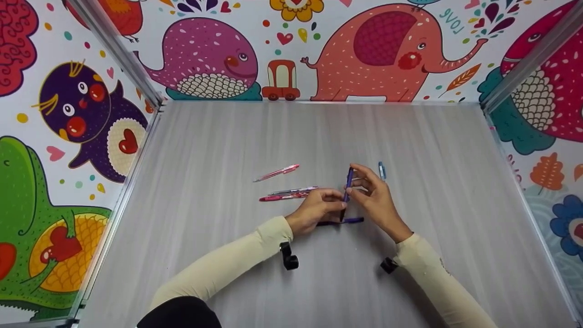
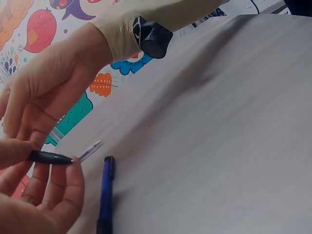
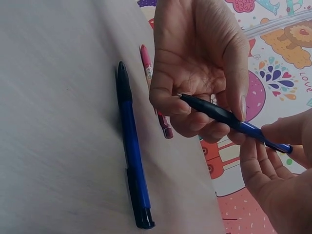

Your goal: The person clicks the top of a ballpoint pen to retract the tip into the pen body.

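Between both hands is a blue ballpoint pen [image 1: 350, 178] with a black grip section, tilted steeply with its tip downward. My left hand [image 1: 314, 210] pinches it around the lower, black part. Higher up, near the clip end, my right hand [image 1: 377, 197] grips the blue barrel between thumb and fingers. The right wrist view shows the pen's bare writing tip [image 3: 179, 95] beside the left fingers. A second blue pen [image 3: 132, 146], with a black grip and clip, lies on the table just below the hands; the left hand partly covers it in the head view.
Left of the hands, a pink pen [image 1: 277, 173] lies on the grey table [image 1: 218, 136]. Nearer, a red-pink pen [image 1: 278, 197] and a greyish clear pen [image 1: 287, 191] lie side by side. A light blue pen [image 1: 381, 170] is beyond the right hand. Printed panels surround the table.
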Demonstrator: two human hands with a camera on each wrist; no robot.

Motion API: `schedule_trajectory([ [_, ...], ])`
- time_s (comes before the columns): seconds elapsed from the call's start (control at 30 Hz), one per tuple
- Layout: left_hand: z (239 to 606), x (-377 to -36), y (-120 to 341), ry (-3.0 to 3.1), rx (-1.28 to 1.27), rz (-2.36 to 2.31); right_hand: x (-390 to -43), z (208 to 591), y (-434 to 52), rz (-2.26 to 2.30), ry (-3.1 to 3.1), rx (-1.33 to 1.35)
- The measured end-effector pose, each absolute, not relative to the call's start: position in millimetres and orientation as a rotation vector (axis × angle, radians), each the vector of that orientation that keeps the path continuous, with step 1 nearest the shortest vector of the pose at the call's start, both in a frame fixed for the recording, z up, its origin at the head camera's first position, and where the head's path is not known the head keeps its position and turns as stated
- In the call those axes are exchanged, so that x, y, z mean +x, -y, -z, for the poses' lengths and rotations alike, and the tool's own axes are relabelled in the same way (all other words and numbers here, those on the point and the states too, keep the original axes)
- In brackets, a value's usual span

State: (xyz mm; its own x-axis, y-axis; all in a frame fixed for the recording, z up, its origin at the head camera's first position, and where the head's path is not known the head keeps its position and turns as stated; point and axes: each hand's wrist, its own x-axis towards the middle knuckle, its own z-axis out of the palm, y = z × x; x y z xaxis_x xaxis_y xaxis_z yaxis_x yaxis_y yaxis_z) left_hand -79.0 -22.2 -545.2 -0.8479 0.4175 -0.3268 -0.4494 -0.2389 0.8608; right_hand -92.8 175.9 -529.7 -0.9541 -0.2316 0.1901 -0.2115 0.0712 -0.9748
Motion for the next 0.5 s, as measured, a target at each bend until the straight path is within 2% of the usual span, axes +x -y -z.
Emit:
schedule_trajectory([
  [0.5,541.8,-82.3,15.8,-1.576,-0.058,-2.146,-97.7,524.9,-176.4,2.118,-2.302,-0.525],
])
